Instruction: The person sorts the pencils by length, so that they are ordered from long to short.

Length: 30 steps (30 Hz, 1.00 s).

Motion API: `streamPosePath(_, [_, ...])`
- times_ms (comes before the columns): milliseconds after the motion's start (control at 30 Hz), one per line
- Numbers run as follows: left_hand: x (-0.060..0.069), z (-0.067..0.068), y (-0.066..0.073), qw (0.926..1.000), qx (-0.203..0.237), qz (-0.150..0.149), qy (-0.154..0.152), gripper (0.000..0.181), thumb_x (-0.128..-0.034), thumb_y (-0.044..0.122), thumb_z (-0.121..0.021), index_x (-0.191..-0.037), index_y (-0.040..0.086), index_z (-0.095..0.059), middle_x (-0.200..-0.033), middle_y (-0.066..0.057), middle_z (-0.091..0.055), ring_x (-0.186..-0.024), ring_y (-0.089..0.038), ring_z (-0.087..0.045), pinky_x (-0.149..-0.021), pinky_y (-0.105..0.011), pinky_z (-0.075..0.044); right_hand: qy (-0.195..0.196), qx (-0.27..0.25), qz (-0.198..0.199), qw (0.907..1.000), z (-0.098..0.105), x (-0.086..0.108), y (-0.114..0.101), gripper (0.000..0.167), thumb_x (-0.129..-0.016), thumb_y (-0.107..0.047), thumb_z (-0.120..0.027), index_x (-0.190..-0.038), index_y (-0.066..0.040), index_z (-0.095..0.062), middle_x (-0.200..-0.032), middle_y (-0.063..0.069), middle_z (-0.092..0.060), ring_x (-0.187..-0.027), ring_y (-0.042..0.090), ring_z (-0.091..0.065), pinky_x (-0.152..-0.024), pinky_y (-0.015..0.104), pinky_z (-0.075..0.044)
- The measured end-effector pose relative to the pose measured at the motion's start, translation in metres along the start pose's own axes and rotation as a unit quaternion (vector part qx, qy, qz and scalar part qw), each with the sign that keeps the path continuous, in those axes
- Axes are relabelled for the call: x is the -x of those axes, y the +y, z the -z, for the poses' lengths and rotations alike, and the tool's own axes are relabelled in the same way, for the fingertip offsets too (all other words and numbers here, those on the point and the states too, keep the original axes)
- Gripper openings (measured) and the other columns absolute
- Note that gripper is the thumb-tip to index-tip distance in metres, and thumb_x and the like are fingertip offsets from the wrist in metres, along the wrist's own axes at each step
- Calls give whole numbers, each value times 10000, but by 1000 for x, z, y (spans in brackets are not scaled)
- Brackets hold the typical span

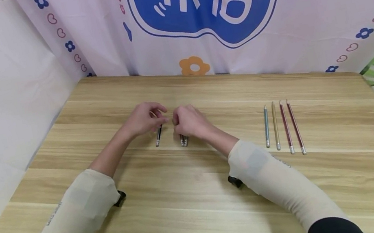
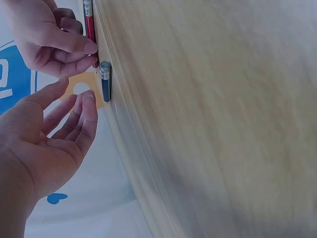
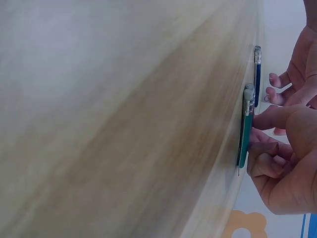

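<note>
My left hand (image 1: 144,118) hovers with loosely bent fingers beside a dark pencil (image 1: 159,136), which lies alone on the table. In the left wrist view its thumb and fingertips stand apart, holding nothing. Close to its right, my right hand (image 1: 191,122) grips a small group of pencils (image 1: 183,140) lying side by side, curled fingers partly hiding them. A green pencil (image 3: 245,131) of this group shows in the right wrist view, and a red pencil (image 2: 89,27) in the left wrist view. Their eraser ends point toward the person.
To the right, a blue pencil (image 1: 266,126), a yellow pencil (image 1: 275,126) and two dark red pencils (image 1: 293,127) lie in a spaced row on the wooden table (image 1: 190,223). A printed cloth (image 1: 104,43) hangs behind the far edge.
</note>
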State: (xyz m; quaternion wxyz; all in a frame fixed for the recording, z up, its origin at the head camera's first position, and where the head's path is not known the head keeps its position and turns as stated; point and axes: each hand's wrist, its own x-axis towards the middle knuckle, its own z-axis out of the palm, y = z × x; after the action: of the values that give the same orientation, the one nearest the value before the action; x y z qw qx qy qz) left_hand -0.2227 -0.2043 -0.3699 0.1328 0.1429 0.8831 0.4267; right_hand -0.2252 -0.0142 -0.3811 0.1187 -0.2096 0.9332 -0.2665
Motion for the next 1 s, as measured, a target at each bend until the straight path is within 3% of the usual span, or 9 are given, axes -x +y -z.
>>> streamPosePath(367, [2,0,3,9998,96,-151,111,323,-957,10,-710,-1229,-140,-620,-877,-138,-656,-646,-229,-626,-548,-259,-539,0,-50,-289,9996,1,-1,-3,147,-869,-142,-808,-851,-123,-663,-817,16,-677,-711,164,-592,-584,271,-465])
streamPosePath(700, [1,0,1,10000,82,22,41,334,-978,45,-709,-1256,-120,-625,-929,-174,-663,-709,-266,-636,-583,-282,-556,-28,-100,-230,9997,2,-1,-3,95,-834,-42,-738,-874,-107,-680,-849,38,-682,-753,188,-609,-618,280,-498])
streamPosePath(1000, [3,1,2,9998,140,72,78,359,-967,48,-725,-1268,-118,-621,-937,-171,-655,-725,-284,-637,-590,-295,-566,-61,-612,-208,9979,5,-2,-3,64,-892,-76,-731,-919,-88,-674,-832,47,-687,-606,118,-549,-501,208,-433])
